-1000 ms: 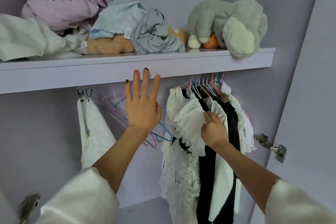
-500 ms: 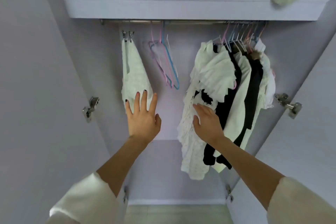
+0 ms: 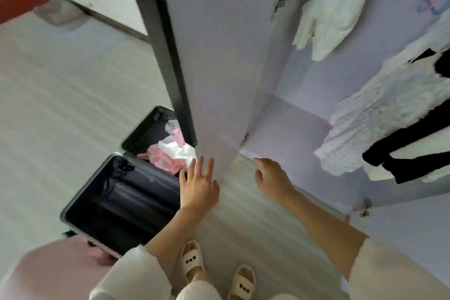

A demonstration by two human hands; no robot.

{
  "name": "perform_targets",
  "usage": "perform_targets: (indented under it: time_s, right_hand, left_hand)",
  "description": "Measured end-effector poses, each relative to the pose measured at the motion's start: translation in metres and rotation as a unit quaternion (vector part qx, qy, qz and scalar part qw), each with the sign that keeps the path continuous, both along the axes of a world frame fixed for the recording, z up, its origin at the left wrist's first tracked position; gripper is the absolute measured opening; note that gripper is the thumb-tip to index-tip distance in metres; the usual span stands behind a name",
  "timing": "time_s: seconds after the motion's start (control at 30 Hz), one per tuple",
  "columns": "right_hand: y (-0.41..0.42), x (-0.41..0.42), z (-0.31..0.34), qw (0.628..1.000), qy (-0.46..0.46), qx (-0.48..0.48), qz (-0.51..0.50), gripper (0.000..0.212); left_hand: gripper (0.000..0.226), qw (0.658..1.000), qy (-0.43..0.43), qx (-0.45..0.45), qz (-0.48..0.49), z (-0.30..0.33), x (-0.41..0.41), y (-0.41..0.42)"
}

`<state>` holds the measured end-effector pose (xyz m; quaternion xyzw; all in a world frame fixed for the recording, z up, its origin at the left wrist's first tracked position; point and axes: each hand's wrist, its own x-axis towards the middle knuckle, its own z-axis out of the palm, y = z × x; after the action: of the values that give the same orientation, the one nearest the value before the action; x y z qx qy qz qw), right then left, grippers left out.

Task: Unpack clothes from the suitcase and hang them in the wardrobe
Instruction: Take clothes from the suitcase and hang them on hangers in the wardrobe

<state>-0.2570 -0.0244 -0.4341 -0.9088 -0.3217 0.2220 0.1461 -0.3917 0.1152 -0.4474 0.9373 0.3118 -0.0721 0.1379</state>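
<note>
While hands [image 3: 233, 182] hover, crumpled clothes [image 3: 174, 153] fill suitcase [image 3: 121, 197].

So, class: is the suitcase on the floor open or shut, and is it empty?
Open, not empty. The suitcase lies with both halves spread; pink and white clothes sit in the far half.

There is one view only, from a wide-angle camera worn on the person's head, tilted steeply down so that the floor [image 3: 73, 85] and the person's own slippers [image 3: 192, 260] lie at the bottom edge. It faces the edge of the open wardrobe door [image 3: 219, 56], with the open suitcase [image 3: 117, 202] on the floor to the left of it and the hanging clothes [image 3: 379, 124] inside the wardrobe to the right. Both hands, the left hand [image 3: 198, 187] and the right hand [image 3: 272, 178], reach out close under the lens, and the picture is skewed and blurred.
</note>
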Motion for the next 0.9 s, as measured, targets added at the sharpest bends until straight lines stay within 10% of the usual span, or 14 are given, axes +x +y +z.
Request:
perform_targets:
  time_s: [0.57, 0.9]
  right_hand:
    - [0.274, -0.118, -0.167, 0.968, 0.203, -0.112, 0.099, 0.043]
    - [0.36, -0.027, -0.446, 0.983, 0.089, -0.157, 0.033, 0.046]
  left_hand:
    - [0.055, 0.958, -0.015, -0.114, 0.263, -0.136, -0.138, 0.22]
    - [0.057, 0.982, 0.016, -0.1, 0.157, -0.41, -0.061, 0.301]
